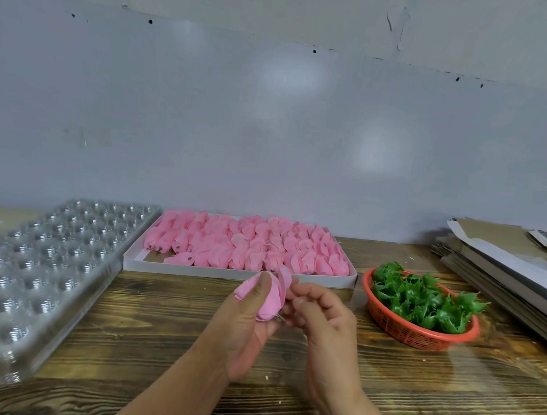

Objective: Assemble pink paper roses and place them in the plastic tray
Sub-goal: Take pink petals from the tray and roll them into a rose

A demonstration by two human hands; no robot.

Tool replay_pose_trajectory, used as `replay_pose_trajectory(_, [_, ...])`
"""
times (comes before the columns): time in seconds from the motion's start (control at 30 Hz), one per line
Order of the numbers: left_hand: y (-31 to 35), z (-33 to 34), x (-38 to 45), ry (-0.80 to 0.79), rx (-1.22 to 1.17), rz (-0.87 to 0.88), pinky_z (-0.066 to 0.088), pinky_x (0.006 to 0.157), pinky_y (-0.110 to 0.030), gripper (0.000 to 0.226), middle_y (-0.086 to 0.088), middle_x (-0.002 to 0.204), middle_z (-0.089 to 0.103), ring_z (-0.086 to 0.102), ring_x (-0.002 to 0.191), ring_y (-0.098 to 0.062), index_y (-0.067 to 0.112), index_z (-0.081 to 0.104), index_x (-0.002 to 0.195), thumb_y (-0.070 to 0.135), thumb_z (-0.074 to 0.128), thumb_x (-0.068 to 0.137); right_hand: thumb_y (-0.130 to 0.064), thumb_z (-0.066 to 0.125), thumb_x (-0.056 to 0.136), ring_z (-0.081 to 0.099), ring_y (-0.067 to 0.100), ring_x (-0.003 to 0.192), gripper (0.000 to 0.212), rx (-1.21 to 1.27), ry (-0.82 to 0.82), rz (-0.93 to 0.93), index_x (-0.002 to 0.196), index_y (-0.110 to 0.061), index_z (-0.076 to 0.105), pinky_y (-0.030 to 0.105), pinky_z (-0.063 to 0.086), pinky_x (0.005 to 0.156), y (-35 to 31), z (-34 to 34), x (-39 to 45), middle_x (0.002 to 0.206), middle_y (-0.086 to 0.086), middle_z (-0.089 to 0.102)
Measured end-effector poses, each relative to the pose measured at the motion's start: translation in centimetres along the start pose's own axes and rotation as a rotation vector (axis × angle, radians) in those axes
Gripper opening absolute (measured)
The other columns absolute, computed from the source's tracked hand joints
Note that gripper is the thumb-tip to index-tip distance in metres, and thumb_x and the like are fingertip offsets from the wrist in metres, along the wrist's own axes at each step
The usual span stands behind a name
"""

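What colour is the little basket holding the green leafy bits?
Red-orange basket, seen in the head view.

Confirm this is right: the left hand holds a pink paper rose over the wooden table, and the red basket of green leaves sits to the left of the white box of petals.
Wrong in one respect: the head view shows the red basket of green leaves to the right of the white box. The left hand does hold the pink paper rose over the wooden table.

I see pink paper petals (pixel 247 245) in a white box (pixel 231 272), green leaf pieces (pixel 421 300) in an orange-red mesh basket (pixel 414 334), and a clear tray (pixel 44 269) on the brown wood-grain table (pixel 154 321).
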State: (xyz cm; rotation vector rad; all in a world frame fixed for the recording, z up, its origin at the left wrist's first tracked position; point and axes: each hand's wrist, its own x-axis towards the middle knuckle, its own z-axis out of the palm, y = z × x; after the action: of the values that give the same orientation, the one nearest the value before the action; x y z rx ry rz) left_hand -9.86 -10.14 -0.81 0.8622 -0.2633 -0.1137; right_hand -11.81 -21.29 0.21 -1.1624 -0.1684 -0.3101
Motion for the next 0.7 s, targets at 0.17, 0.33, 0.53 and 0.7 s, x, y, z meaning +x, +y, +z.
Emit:
replay_pose_trajectory(0.17, [0.19,0.33,-0.08,-0.02,0.045,0.012,0.055,0.089,-0.037,0.048,-0.012,0.119,0.068,0.065,0.109,-0.024,0.016,0.073,0.11,0.047,0.075,0.075,-0.004,0.065,0.075,0.067,0.019,0.083,0.024,-0.215,-0.083,-0.102,0.088,-0.021,0.077,0.035,0.056,0.077,0.24,0.2,-0.25,0.087,0.006,0.074])
replay_pose_trajectory(0.33, [0.4,-0.26,-0.16,0.001,0.027,-0.027,0.056,0.081,-0.031,0.053,-0.012,0.123,0.066,0.064,0.113,-0.026,0.009,0.057,0.125,0.034,0.066,0.08,-0.008,0.059,0.069,0.068,0.013,0.096,0.038,-0.297,-0.183,-0.163,0.098,-0.025,0.075,0.028,0.053,0.084,-0.05,0.38,-0.56,0.098,-0.001,0.074])
replay_pose_trajectory(0.53, [0.45,-0.41,-0.2,-0.014,0.021,-0.03,0.057,0.078,-0.03,0.041,-0.019,0.117,0.067,0.067,0.105,-0.027,0.004,0.07,0.109,0.03,0.068,0.077,0.002,0.061,0.074,0.064,0.009,0.105,0.037,-0.319,-0.254,-0.202,0.1,-0.022,0.074,0.024,0.051,0.089,-0.29,0.31,-0.66,0.105,-0.006,0.072])
replay_pose_trajectory(0.7, [0.47,-0.31,0.01,0.028,0.055,-0.02,0.058,0.077,-0.033,0.034,-0.019,0.113,0.069,0.069,0.102,-0.027,0.009,0.076,0.096,0.033,0.069,0.073,-0.008,0.059,0.069,0.058,0.004,0.11,0.04,-0.441,-0.253,-0.203,0.104,-0.022,0.073,0.022,0.048,0.093,-0.32,0.33,-0.7,0.113,-0.006,0.067])
